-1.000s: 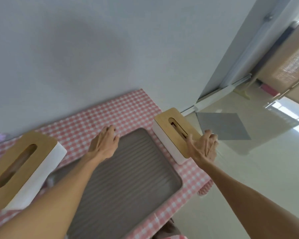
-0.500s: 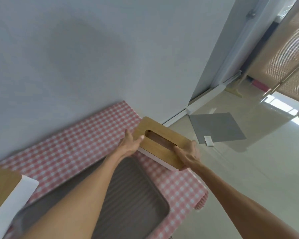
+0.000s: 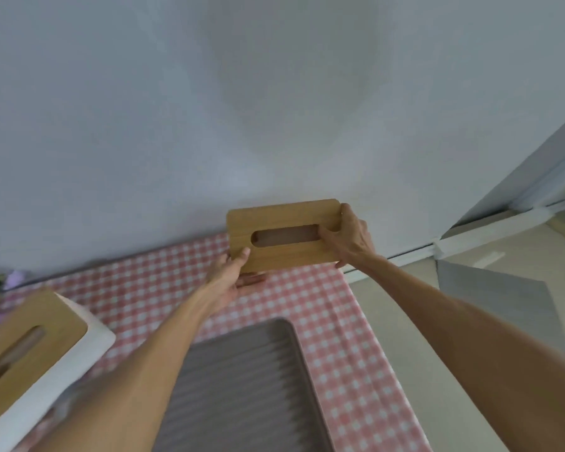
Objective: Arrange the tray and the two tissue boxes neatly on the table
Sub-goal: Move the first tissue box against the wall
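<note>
A tissue box with a wooden slotted lid (image 3: 282, 234) is lifted above the far right corner of the table, close to the wall. My left hand (image 3: 232, 275) grips its left end from below and my right hand (image 3: 349, 238) grips its right end. A grey ribbed tray (image 3: 242, 386) lies on the table in front of me, between my forearms. A second tissue box (image 3: 33, 350), white with a wooden lid, stands at the left, partly cut off by the frame edge.
A pink and white checked cloth (image 3: 349, 353) covers the table, whose right edge drops to a pale floor. A grey mat (image 3: 493, 298) lies on the floor. Purple flowers (image 3: 0, 288) sit at the far left by the wall.
Both hands took hold of the right tissue box, raised it off the table and turned it so its long side runs along the wall. My view swung left.
</note>
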